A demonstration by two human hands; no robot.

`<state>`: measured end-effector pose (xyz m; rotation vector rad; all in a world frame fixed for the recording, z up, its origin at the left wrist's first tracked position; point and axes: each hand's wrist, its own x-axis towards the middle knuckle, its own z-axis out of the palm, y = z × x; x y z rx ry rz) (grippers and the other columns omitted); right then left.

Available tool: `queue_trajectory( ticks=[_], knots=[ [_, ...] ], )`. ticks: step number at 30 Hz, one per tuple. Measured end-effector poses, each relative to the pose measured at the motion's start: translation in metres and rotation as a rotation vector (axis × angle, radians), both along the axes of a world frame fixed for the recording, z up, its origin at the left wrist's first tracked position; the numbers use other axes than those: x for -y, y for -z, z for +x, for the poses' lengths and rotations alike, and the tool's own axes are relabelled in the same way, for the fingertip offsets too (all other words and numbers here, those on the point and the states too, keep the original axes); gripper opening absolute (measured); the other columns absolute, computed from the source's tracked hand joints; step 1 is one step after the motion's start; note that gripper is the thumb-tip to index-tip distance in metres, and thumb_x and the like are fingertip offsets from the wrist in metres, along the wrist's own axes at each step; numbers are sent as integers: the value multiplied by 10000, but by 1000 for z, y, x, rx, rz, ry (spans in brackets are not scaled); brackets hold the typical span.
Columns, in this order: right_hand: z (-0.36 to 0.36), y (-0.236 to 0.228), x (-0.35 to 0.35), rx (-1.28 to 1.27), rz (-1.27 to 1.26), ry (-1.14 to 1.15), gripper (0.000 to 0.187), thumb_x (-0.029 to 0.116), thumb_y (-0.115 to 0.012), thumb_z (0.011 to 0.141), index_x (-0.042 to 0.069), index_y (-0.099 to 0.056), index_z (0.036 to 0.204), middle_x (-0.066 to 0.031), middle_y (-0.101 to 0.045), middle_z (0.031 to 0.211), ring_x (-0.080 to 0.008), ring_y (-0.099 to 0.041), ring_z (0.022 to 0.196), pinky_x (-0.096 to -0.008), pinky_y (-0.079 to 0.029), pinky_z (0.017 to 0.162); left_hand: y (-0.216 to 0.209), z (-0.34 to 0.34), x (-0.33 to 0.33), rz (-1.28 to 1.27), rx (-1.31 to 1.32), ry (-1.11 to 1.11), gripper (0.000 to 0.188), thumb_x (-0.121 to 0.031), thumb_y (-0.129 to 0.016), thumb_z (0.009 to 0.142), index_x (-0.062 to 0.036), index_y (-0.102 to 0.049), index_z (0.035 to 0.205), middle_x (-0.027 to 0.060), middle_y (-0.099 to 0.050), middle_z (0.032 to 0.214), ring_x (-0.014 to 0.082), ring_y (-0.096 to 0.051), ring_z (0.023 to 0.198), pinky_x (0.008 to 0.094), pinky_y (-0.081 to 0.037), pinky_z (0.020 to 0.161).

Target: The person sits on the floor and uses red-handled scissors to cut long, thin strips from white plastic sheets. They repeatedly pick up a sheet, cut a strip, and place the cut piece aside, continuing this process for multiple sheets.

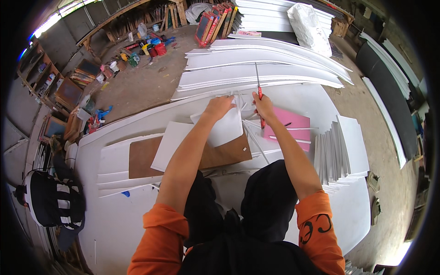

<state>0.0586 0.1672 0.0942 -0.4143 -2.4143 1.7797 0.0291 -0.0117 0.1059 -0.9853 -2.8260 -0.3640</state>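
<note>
My left hand (220, 107) grips the far edge of a small white sheet (228, 129), fingers curled over it. That sheet overlaps a brown board (141, 158) and lies beside another white sheet (170, 143). In my right hand (263, 106) is a red-handled cutter (260, 91), its long thin blade pointing away from me. The handle's near end shows below the hand. A pink sheet (293, 123) lies under and to the right of my right forearm, with thin white strips across it. More thin offcut strips (256, 142) lie between my hands.
A stack of cut white pieces (332, 151) stands to the right. Large white sheets (261, 64) are piled ahead, near a white sack (309, 27). A black-and-white backpack (50, 199) sits at left. Paint containers (153, 49) and wooden frames (215, 23) stand on the floor beyond.
</note>
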Motion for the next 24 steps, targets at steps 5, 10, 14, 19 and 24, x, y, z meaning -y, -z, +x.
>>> queue_trajectory(
  ticks=[5,10,14,19,24],
  knots=[
    [8,6,-11,250,34,-230,407,427,-438,839,42,-449,708,-29,-429,532,-100,-416,403,-247,-338,363,10,-4,12,15,47,-32,342,-323,-498,813,-80,-474,1053,153,-582,896,336,-547,862,430,-443,707],
    [12,15,-13,259,94,-293,426,408,-377,867,9,-456,738,-26,-408,472,-112,-415,381,-267,-355,367,19,-8,2,-8,95,-86,357,-313,-507,812,-118,-424,1099,153,-583,885,352,-544,859,436,-440,699],
    [26,-9,1,268,263,-388,493,411,-284,893,-33,-465,782,-113,-477,544,-157,-493,434,-300,-403,389,22,-14,6,-43,116,-86,354,-312,-505,814,-143,-420,1112,156,-584,893,356,-546,852,440,-440,694],
    [39,-15,15,84,692,-319,546,379,-218,900,-54,-545,834,-278,-568,789,-425,-557,788,-485,-428,716,23,-21,11,21,86,-21,361,-331,-496,818,-143,-427,1118,167,-590,853,360,-548,829,441,-440,680],
    [56,-32,36,147,700,-309,526,351,-212,901,-39,-559,839,-265,-575,827,-426,-552,821,-488,-419,752,27,-23,12,7,37,-77,358,-360,-507,802,-150,-448,1086,146,-599,821,336,-564,803,425,-454,661]
  ],
)
